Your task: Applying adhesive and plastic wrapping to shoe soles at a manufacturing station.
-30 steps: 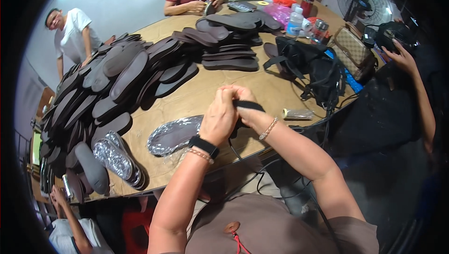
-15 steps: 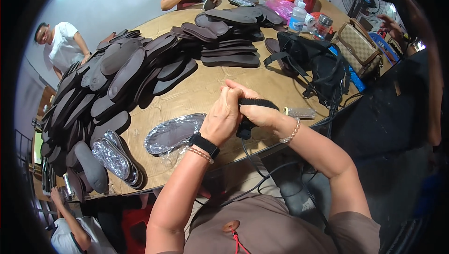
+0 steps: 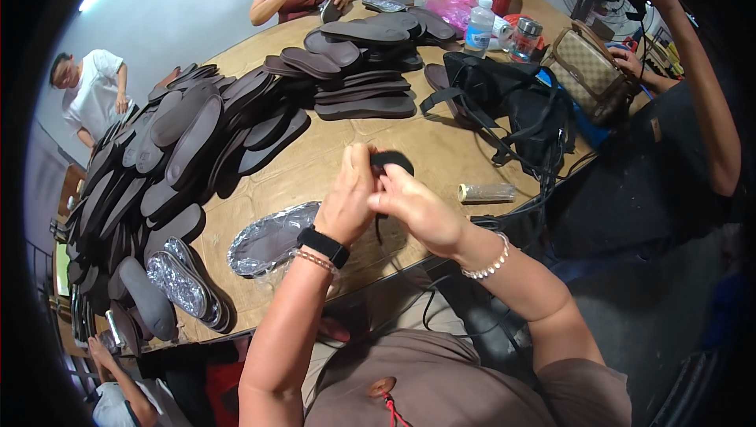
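Observation:
My left hand (image 3: 348, 197) and my right hand (image 3: 421, 208) meet over the near middle of the table. A black strap (image 3: 398, 161) bends out from between them, and both hands are closed on it. Parts of the fingers are hidden behind the hands. A thin dark cable hangs below. My left wrist wears a black band (image 3: 329, 249); each wrist has a beaded bracelet. Beside my left wrist lies a dark shoe sole (image 3: 272, 242) in clear plastic film. To the right of my right hand is a small roll of clear film (image 3: 488, 193).
Piles of dark soles (image 3: 197, 128) cover the table's left and middle. Wrapped soles (image 3: 185, 277) lie near left. On the right are a black bag (image 3: 504, 104), a checked handbag (image 3: 587, 73), a bottle (image 3: 479, 29) and cables. Other people are around the table.
My hands have shifted left and turned. The strap, earlier lying across my right hand, now sits up by the fingertips. On the right, another person's arm has risen.

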`<state>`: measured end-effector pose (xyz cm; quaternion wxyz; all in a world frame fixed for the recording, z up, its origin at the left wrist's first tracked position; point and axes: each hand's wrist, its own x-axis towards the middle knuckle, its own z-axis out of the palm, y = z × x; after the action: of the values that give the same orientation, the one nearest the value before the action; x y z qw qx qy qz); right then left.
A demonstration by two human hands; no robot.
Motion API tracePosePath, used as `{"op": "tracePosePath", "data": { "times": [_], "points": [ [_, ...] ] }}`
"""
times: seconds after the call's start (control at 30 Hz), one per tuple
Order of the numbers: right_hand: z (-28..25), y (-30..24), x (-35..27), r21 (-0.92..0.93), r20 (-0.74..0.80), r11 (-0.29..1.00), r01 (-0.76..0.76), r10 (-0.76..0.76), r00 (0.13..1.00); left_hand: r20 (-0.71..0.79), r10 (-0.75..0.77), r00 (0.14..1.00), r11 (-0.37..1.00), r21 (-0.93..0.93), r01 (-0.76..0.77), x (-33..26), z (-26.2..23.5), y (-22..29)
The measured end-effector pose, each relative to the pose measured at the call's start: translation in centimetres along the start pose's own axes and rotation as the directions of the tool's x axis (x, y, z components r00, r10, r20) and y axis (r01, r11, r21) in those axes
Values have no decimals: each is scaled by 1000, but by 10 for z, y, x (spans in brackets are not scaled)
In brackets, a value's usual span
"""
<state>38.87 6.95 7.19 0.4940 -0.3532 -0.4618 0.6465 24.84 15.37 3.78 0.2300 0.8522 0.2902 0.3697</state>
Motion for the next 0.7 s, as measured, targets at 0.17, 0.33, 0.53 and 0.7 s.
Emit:
{"op": "tracePosePath", "data": {
  "times": [0.17,0.33,0.53,0.7],
  "points": [
    [17,-10,-33,-733,84,655,185,-183,980,17,-85,996,983,166,81,-5,-3,-33],
    [28,-5,-17,-839,229,341,424,-485,844,107,-214,971,963,190,192,6,-2,-5],
    [43,-23,0,-827,471,71,558,-453,756,6,-192,981,917,356,177,-5,-4,0],
    [34,-10,1,-690,655,-226,687,-600,460,72,-302,950,952,66,298,-1,-11,-10]
  ]
}}
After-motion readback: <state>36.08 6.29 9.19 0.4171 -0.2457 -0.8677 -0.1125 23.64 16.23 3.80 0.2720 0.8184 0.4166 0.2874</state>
